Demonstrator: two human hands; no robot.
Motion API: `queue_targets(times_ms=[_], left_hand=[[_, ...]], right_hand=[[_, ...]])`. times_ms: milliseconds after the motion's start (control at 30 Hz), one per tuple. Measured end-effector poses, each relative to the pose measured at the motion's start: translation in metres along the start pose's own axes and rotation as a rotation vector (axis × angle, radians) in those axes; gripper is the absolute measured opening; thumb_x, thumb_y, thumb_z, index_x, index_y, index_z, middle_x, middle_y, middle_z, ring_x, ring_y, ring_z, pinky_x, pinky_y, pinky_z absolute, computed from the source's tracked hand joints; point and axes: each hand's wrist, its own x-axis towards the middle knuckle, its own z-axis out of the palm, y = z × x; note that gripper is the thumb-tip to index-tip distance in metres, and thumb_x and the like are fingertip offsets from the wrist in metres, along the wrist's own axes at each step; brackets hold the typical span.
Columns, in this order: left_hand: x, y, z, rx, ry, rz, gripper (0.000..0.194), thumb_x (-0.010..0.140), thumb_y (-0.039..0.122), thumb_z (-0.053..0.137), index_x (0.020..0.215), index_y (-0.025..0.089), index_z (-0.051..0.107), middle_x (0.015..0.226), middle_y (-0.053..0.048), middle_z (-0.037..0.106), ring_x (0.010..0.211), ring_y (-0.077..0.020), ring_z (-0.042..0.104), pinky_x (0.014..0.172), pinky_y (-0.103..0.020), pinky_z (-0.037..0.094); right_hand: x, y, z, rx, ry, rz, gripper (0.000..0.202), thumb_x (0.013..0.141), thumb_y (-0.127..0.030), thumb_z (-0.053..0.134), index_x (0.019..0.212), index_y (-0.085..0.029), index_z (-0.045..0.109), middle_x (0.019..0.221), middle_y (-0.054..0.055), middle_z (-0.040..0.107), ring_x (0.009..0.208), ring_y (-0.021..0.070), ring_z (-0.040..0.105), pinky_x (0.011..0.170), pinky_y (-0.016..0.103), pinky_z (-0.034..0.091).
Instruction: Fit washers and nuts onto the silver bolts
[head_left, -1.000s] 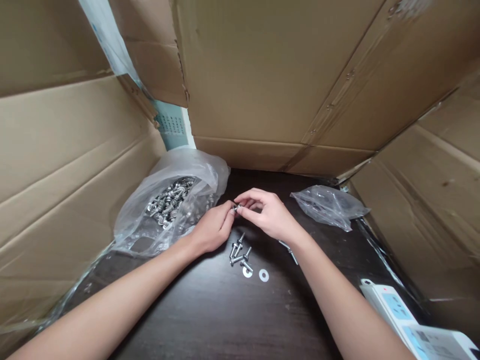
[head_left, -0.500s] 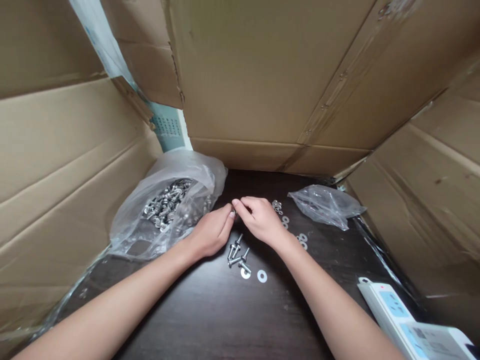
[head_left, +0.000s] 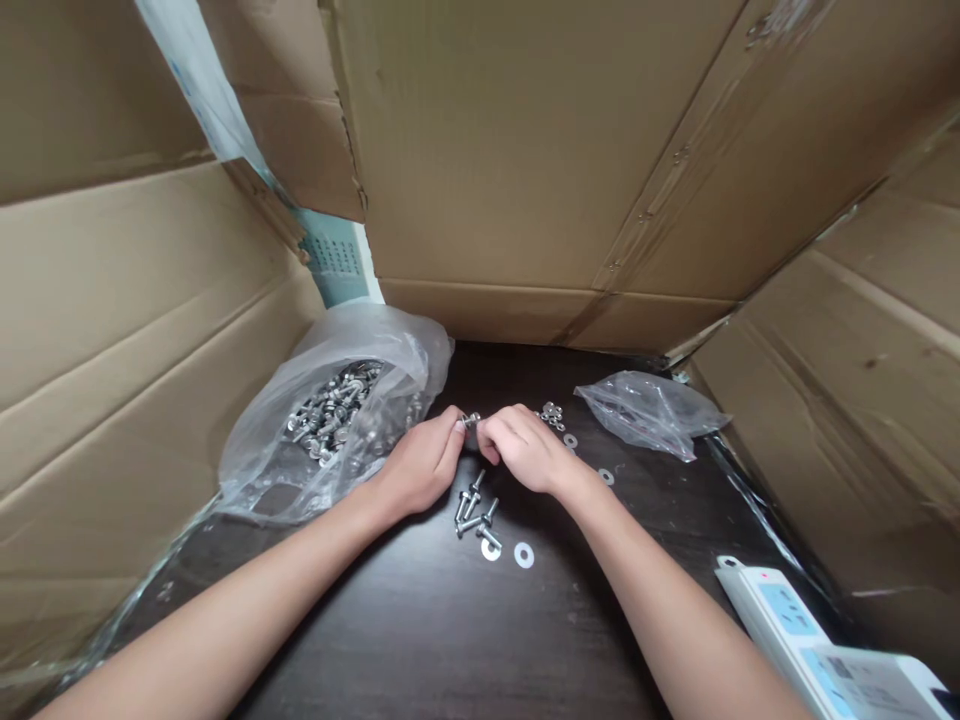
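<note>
My left hand (head_left: pixel 426 455) pinches a small metal bolt (head_left: pixel 469 420), whose shiny end sticks out past the thumb to the right. Close against that end is my right hand (head_left: pixel 523 447), its fingers curled in; whatever is between them is hidden. Below the hands, several bolts (head_left: pixel 472 500) with parts threaded on them lie in a loose cluster. Two flat washers lie nearer to me: one washer (head_left: pixel 491 550) partly under a bolt, the other washer (head_left: pixel 524 555) by itself. Beyond my right hand is a small heap of metal nuts (head_left: pixel 553 412).
A clear plastic bag (head_left: pixel 247 440) full of bolts stands open at the left. Another plastic bag (head_left: pixel 645 405) lies at the back right, with loose washers (head_left: pixel 606 477) before it. A white power strip (head_left: pixel 780 620) sits at the right. Cardboard walls (head_left: pixel 540 150) enclose the dark table (head_left: pixel 420 630).
My right hand has drawn slightly right, its fingers curling down, so the bolt in my left hand now shows between the hands. My left hand has barely moved.
</note>
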Motion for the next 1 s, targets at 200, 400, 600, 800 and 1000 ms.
queue_targets(times_ms=[200,400,600,800,1000], left_hand=[[0.001,0.001,0.000,0.004,-0.010,-0.002,0.028,0.106,0.032,0.030,0.081,0.025,0.041,0.064,0.000,0.056,0.060,-0.0209,0.057,0.062,-0.032,0.041],[0.001,0.000,0.000,-0.011,-0.021,-0.006,0.028,0.106,0.032,0.029,0.081,0.025,0.041,0.067,0.000,0.057,0.061,-0.0208,0.057,0.062,-0.033,0.040],[0.001,-0.002,0.002,-0.002,-0.013,0.013,0.027,0.105,0.030,0.031,0.082,0.025,0.042,0.066,-0.001,0.057,0.060,-0.0209,0.057,0.062,-0.032,0.041],[0.001,-0.002,0.001,0.016,-0.019,0.018,0.026,0.105,0.030,0.031,0.080,0.025,0.039,0.065,0.000,0.055,0.059,-0.0208,0.055,0.062,-0.033,0.039],[0.001,0.000,0.001,-0.012,-0.035,-0.002,0.028,0.105,0.031,0.031,0.080,0.024,0.042,0.066,-0.001,0.056,0.060,-0.0207,0.055,0.063,-0.033,0.039]], right_hand=[[0.001,0.005,-0.008,0.023,0.130,-0.015,0.024,0.085,-0.018,0.045,0.063,-0.020,0.056,0.063,-0.001,0.058,0.065,0.0160,0.053,0.064,0.029,0.034],[0.002,0.004,-0.010,0.101,0.174,-0.057,0.025,0.078,-0.012,0.056,0.096,-0.021,0.069,0.070,-0.004,0.061,0.062,0.0127,0.052,0.063,0.026,0.040],[0.003,0.005,-0.001,0.048,0.159,-0.096,0.012,0.082,-0.014,0.059,0.086,-0.020,0.068,0.069,-0.003,0.063,0.062,0.0123,0.054,0.064,0.026,0.040],[0.004,0.006,0.005,-0.008,0.132,-0.012,0.041,0.099,-0.035,0.052,0.062,-0.019,0.059,0.057,-0.002,0.055,0.057,0.0125,0.047,0.059,0.028,0.031],[0.004,0.008,0.001,0.016,0.118,0.115,0.067,0.109,-0.048,0.028,0.056,-0.020,0.059,0.056,0.002,0.059,0.062,0.0166,0.057,0.070,0.031,0.036]])
